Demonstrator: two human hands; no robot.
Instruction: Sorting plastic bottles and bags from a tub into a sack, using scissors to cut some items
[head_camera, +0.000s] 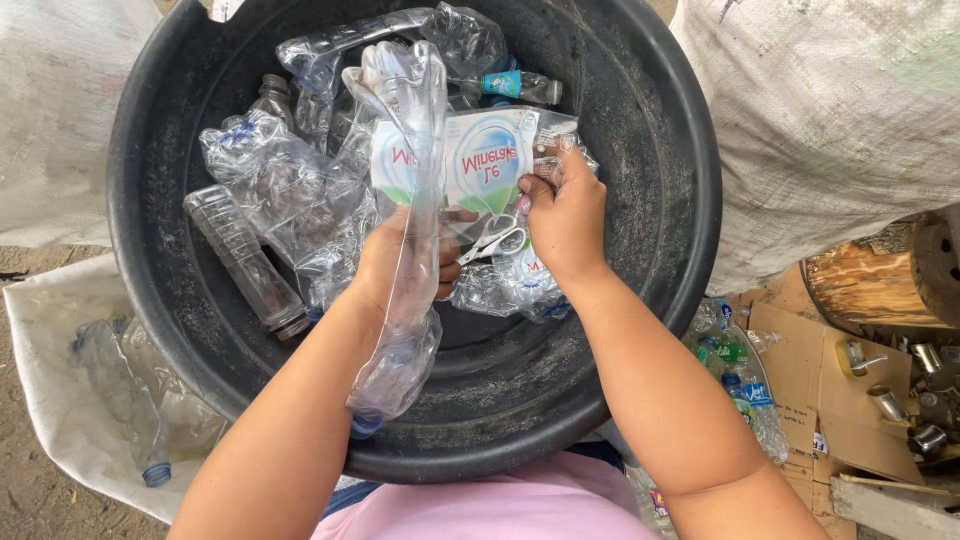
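Observation:
A long crushed clear plastic bottle (410, 200) lies over my left hand (385, 255) and forearm, which grip it above a big black tub (660, 200). The bottle's white-and-blue label (480, 160) is partly peeled. My right hand (565, 215) pinches the label's right edge. Small white-handled scissors (492, 240) sit between the two hands, against my left fingers; which hand holds them I cannot tell. Several other crushed clear bottles (280, 190) fill the tub under my hands.
White woven sacks (830, 110) stand on both sides of the tub. A white sheet with flattened bottles (120, 400) lies at the lower left. At the right are flattened cardboard (810, 370) with small metal pieces (885, 400), loose bottles (745, 390) and a wooden log (870, 285).

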